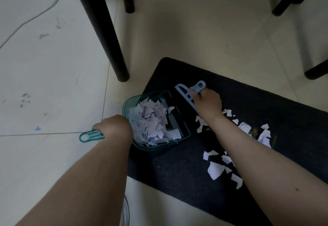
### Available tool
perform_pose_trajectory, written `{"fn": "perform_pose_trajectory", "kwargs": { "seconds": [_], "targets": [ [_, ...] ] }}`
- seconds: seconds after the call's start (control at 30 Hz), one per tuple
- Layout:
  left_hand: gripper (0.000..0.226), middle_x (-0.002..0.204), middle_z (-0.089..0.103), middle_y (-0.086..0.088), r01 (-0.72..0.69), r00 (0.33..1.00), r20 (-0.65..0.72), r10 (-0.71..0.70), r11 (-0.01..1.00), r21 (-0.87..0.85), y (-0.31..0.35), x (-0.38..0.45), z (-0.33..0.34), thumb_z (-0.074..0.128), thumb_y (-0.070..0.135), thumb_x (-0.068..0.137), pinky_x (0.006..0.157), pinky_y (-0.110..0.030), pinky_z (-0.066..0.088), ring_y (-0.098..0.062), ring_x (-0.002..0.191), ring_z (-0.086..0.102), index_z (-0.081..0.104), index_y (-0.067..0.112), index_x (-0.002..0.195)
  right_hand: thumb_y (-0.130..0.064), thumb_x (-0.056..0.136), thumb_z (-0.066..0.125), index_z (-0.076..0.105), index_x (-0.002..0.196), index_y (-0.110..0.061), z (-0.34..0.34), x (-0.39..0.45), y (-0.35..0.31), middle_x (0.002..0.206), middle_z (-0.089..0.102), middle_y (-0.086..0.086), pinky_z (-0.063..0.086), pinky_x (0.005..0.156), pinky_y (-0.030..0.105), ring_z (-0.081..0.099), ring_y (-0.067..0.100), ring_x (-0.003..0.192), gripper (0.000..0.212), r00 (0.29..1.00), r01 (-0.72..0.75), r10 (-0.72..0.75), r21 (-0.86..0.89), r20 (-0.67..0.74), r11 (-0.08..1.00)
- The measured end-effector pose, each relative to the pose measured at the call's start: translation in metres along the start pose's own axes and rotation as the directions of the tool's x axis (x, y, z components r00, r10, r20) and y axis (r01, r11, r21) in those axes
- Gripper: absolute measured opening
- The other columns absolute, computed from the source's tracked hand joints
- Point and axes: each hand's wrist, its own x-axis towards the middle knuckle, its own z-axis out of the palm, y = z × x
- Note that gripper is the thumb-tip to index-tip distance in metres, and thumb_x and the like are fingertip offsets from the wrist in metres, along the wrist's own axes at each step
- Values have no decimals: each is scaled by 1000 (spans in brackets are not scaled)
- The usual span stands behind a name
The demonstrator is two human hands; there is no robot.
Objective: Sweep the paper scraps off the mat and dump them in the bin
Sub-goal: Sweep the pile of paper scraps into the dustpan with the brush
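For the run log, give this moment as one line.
left hand: dustpan | right hand: brush | scraps: some on mat

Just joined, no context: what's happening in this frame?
A person is sweeping paper scraps off a dark mat. The left hand holds a teal dustpan by its handle, already piled with scraps. The right hand grips a blue brush at the pan's mouth. Plenty of scraps remain on the mat. No bin in view.

I see a pale tiled floor (53, 66) carrying a dark rectangular fabric mat (177, 163), black furniture legs (106, 30), a thin grey cable (35, 17) and scuff marks.
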Motion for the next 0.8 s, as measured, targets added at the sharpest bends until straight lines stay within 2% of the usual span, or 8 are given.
{"fn": "perform_pose_trajectory", "kwargs": {
  "seconds": [0.1, 0.2, 0.3, 0.4, 0.53, 0.63, 0.73, 0.8],
  "targets": [
    [31, 130, 54, -2, -19, 1000, 17, 19, 1000, 14, 4, -3, -1, 54, 22, 89, 109, -43, 32, -22, 124, 49, 59, 19, 120, -37, 99, 42, 64, 103, -3, -23, 7, 5, 92, 68, 13, 53, 74, 37, 65, 26, 82, 40, 987, -61, 57, -20, -152, 998],
    [29, 127, 56, -1, -42, 999, 19, 42, 999, 23, 11, -9, -1, 54, 24, 89, 108, -42, 33, -21, 122, 50, 61, 20, 117, -32, 100, 41, 61, 105, 0, -39, 8, 21, 100, 67, 18, 43, 73, 31, 63, 34, 92, 38, 956, -167, 128, -130, -263, 977],
    [27, 126, 58, 0, -66, 998, 5, 66, 998, 25, 21, -16, 0, 51, 25, 92, 106, -41, 34, -20, 120, 52, 62, 21, 116, -32, 100, 42, 61, 111, 0, -36, -1, 39, 107, 66, 20, 39, 72, 30, 62, 36, 98, 38, 960, -224, 183, -191, -211, 956],
    [28, 128, 56, -1, -79, 997, 13, 78, 996, 39, 28, -21, 0, 51, 23, 92, 106, -42, 33, -21, 121, 51, 60, 19, 118, -31, 100, 42, 62, 110, 0, -22, -16, 44, 104, 67, 19, 35, 68, 25, 62, 32, 94, 38, 976, -196, 173, -182, -134, 964],
    [28, 128, 56, -3, -72, 997, 11, 72, 995, 65, 30, -23, -1, 51, 23, 92, 107, -43, 34, -22, 120, 51, 60, 18, 119, -31, 98, 45, 62, 91, 2, -12, -26, 45, 91, 67, 17, 48, 68, 32, 62, 27, 79, 38, 989, -138, 132, -86, -71, 987],
    [29, 128, 56, -3, -72, 997, 19, 71, 994, 85, 30, -26, 0, 51, 23, 93, 106, -43, 34, -23, 121, 51, 60, 17, 120, -31, 97, 47, 65, 100, -1, -23, -23, 47, 94, 68, 14, 53, 75, 36, 64, 27, 85, 35, 976, -181, 187, 66, -114, 981],
    [31, 129, 56, -5, -91, 996, 24, 89, 991, 97, 31, -29, 1, 51, 23, 93, 107, -45, 34, -24, 122, 51, 59, 16, 122, -30, 98, 45, 66, 109, -5, -38, -23, 52, 99, 68, 15, 44, 71, 28, 63, 29, 90, 34, 945, -236, 232, 10, -230, 972],
    [31, 130, 55, -5, -97, 995, 24, 95, 990, 98, 32, -31, 1, 51, 23, 93, 107, -45, 34, -24, 122, 50, 59, 15, 122, -28, 98, 46, 64, 104, -2, -37, -28, 55, 98, 67, 17, 40, 69, 27, 63, 32, 90, 33, 938, -265, 246, -47, -243, 963]
  ]
}}
